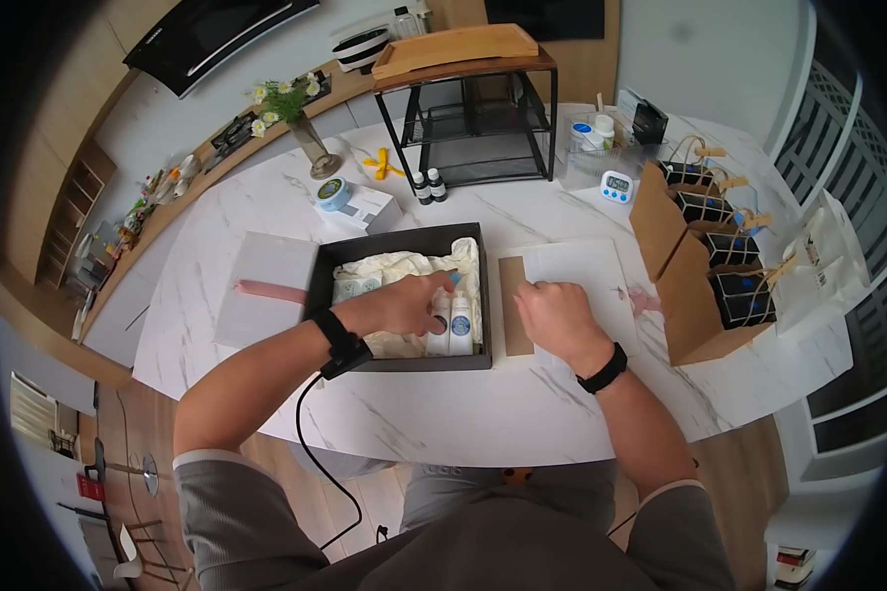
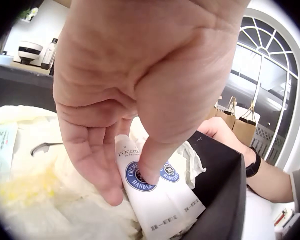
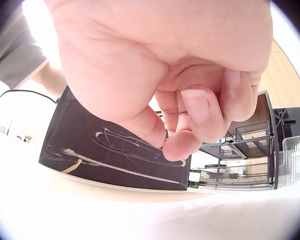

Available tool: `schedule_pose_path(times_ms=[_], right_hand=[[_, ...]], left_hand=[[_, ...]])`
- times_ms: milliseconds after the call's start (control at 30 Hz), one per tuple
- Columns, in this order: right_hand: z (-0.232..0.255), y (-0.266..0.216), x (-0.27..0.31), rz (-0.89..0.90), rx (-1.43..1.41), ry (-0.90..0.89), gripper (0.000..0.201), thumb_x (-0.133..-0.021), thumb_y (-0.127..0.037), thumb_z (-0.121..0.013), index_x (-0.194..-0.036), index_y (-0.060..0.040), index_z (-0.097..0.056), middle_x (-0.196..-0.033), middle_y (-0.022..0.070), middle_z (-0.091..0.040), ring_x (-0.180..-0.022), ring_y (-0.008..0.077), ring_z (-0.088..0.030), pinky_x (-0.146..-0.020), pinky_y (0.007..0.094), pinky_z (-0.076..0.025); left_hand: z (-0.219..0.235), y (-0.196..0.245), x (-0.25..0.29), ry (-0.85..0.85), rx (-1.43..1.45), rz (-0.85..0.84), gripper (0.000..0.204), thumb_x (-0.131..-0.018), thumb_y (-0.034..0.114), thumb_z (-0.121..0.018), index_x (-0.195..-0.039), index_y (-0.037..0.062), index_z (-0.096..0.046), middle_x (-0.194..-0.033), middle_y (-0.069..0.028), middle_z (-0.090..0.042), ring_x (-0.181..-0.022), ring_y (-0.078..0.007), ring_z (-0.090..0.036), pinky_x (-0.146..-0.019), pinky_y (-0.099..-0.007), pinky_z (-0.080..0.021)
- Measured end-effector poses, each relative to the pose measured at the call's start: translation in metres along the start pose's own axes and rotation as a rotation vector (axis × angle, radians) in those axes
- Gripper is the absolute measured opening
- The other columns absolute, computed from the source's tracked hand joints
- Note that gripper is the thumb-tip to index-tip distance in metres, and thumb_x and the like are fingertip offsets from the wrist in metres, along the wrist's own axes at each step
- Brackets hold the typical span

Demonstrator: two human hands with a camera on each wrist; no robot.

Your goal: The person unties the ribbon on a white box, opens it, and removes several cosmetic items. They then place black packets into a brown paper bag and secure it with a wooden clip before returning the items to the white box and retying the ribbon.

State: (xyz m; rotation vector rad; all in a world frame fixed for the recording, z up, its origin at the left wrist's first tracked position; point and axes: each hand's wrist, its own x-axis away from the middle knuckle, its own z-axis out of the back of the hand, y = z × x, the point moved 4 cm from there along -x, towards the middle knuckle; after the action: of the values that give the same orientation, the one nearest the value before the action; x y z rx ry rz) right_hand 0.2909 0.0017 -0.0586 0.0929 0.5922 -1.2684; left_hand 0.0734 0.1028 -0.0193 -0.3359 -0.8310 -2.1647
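Note:
A dark box [image 1: 401, 364] lined with crumpled cream paper [image 1: 384, 266] sits on the table. Two white hand cream tubes lie side by side at its right end, the left tube [image 2: 142, 197] overlapping the right tube [image 2: 180, 192]. My left hand [image 1: 411, 303] reaches into the box and pinches the left tube, the thumb on its round blue label and the fingers along its other side. Outside the box's right wall, my right hand [image 1: 562, 320] hovers by a brown strip [image 1: 513, 305] on a flat white piece [image 1: 601, 276]. Its fingers hang loosely curled, holding nothing.
A grey-white panel with a pink ribbon [image 1: 269, 290] lies left. Behind stand a white box [image 1: 370, 209] with a round tin, two small dark bottles [image 1: 429, 185], a black rack [image 1: 473, 128] and a flower vase [image 1: 315, 148]. At right are a timer [image 1: 616, 186] and kraft bags [image 1: 675, 286].

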Motion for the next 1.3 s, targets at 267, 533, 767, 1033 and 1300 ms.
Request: schedule_pose_path(times_ms=[267,533,767,1033,1300], right_hand=[[-0.002,0.000,0.001,0.004,0.026,-0.021,0.013,-0.090,-0.011,-0.068,-0.080,-0.0043,-0.063,-0.071,0.0158,-0.069,-0.063,0.0352,-0.070,-0.058,0.0453,-0.056],[-0.002,0.001,0.001,0.008,0.060,-0.012,0.007,-0.084,-0.008,-0.067,-0.080,-0.0045,-0.063,-0.072,0.0137,-0.070,-0.063,0.0325,-0.071,-0.058,0.0422,-0.058],[-0.002,0.003,0.001,0.002,0.067,0.002,0.011,-0.086,-0.010,-0.068,-0.078,-0.0052,-0.064,-0.069,0.0124,-0.069,-0.062,0.0312,-0.071,-0.057,0.0423,-0.057],[-0.004,0.001,0.001,0.000,0.047,0.010,0.015,-0.090,-0.013,-0.070,-0.078,-0.0068,-0.064,-0.067,0.0101,-0.065,-0.060,0.0299,-0.068,-0.054,0.0422,-0.054],[-0.001,0.001,-0.001,0.007,0.009,0.012,0.019,-0.092,-0.016,-0.071,-0.079,-0.0058,-0.063,-0.068,0.0106,-0.065,-0.062,0.0314,-0.068,-0.057,0.0434,-0.054]], left_hand=[[0.135,-0.046,-0.003,0.564,-0.418,0.069,0.044,-0.086,-0.006,-0.063,-0.129,0.0038,-0.065,-0.096,-0.0175,-0.076,-0.098,-0.0360,-0.074,-0.088,-0.0442,-0.059],[0.198,-0.184,-0.047,0.531,-0.808,0.197,0.086,-0.076,-0.009,-0.067,-0.154,0.0174,-0.045,-0.152,-0.0218,-0.044,-0.136,-0.0418,-0.055,-0.102,-0.0477,-0.054],[0.217,-0.207,-0.061,0.335,-0.462,0.214,0.077,-0.069,0.000,-0.083,-0.140,0.0107,-0.055,-0.118,-0.0146,-0.068,-0.116,-0.0362,-0.067,-0.095,-0.0444,-0.057],[0.164,-0.051,0.058,0.337,-0.363,0.060,0.055,-0.078,0.029,-0.086,-0.122,0.0052,-0.063,-0.102,-0.0146,-0.075,-0.096,-0.0336,-0.072,-0.087,-0.0402,-0.057],[0.033,-0.059,0.084,-0.114,-0.602,0.198,0.069,-0.080,0.055,-0.084,-0.125,0.0083,-0.064,-0.100,-0.0181,-0.076,-0.098,-0.0412,-0.073,-0.084,-0.0475,-0.057]])
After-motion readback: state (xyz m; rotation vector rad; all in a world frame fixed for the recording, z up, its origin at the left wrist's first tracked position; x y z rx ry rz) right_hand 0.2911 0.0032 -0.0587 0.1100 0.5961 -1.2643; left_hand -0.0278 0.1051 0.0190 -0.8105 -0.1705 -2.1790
